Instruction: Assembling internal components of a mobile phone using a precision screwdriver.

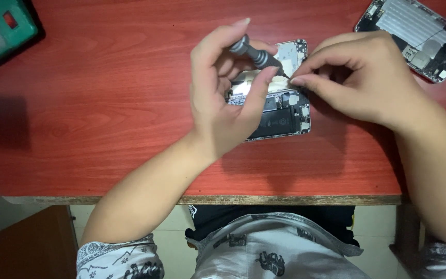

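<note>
looking down from the head camera, the opened phone lies flat on the red desk, near its front edge, innards up. left hand arches over the phone, fingers clenched lightly on a grey screwdriver, tilted so its tip drops to the phone's upper right. right hand sits just right of the phone, fingers pinched at that tip, likely steadying it. beyond the phone, far right, a second bare phone shell; far left, a green box.

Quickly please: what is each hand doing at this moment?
Left hand: closed on a grey screwdriver.
Right hand: fingertips pinched at the screwdriver tip, over the opened phone.
</note>
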